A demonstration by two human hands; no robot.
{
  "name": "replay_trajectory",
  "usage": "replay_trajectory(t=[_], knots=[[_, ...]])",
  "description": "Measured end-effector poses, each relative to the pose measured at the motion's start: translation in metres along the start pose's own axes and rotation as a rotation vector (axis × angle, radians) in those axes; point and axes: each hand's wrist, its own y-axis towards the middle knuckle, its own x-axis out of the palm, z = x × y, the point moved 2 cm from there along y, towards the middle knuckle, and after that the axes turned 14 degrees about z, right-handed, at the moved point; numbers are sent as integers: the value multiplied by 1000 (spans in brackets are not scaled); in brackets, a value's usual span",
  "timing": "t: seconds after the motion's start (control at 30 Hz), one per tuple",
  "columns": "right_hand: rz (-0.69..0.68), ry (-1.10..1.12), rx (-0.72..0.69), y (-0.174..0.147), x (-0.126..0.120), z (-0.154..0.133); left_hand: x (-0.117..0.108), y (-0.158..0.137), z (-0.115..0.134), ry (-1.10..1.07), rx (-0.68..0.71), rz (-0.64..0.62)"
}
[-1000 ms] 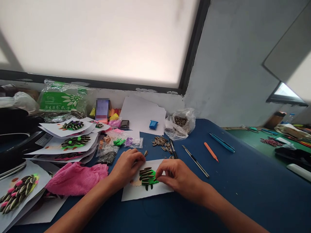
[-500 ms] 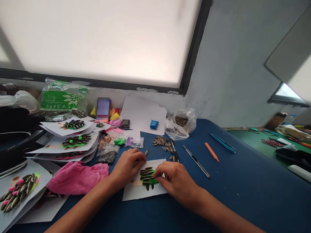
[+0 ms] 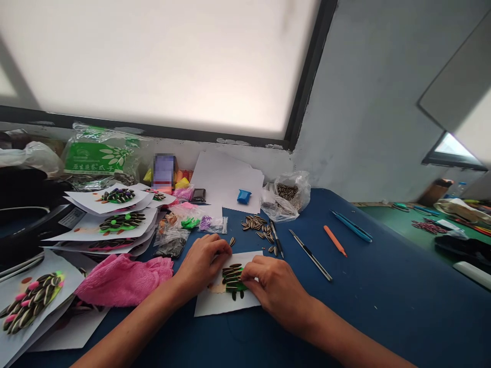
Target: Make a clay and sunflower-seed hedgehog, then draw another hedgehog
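Note:
A small white sheet of paper (image 3: pixel 209 307) lies on the blue tabletop, bearing a patch of green clay (image 3: pixel 242 288) and a peach-coloured patch (image 3: pixel 217 289). Rows of striped sunflower seeds (image 3: pixel 231 273) sit on the green, with two more below it. My left hand (image 3: pixel 205 263) has its fingers bent down over the paper's upper left edge; its thumb is partly hidden. My right hand (image 3: pixel 272 281) pinches at the right end of the seed rows. Its fingertips close on a seed, which they largely cover. One loose seed (image 3: pixel 232 241) lies just beyond my left fingers.
Behind the paper are a seed pile (image 3: pixel 253 222), a pen (image 3: pixel 276 239) and a bag of seeds (image 3: pixel 286 191). A craft knife (image 3: pixel 310 255), orange marker (image 3: pixel 335 241) and blue pen (image 3: pixel 352 226) lie right. Left are a pink cloth (image 3: pixel 126 280), clay packets (image 3: pixel 210 224) and seed-decorated sheets (image 3: pixel 30 301).
My right fingertips have shifted very slightly left and down against the seed rows. My left hand stays in place on the paper.

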Motion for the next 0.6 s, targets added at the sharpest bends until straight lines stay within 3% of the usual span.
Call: replay_trajectory(t=[0.37, 0.6], knots=[[-77, -246, -58, 1, 2, -9, 0, 0, 1, -8, -6, -5], [-60, -242, -64, 1, 1, -9, 0, 0, 0, 2, 10, -11]])
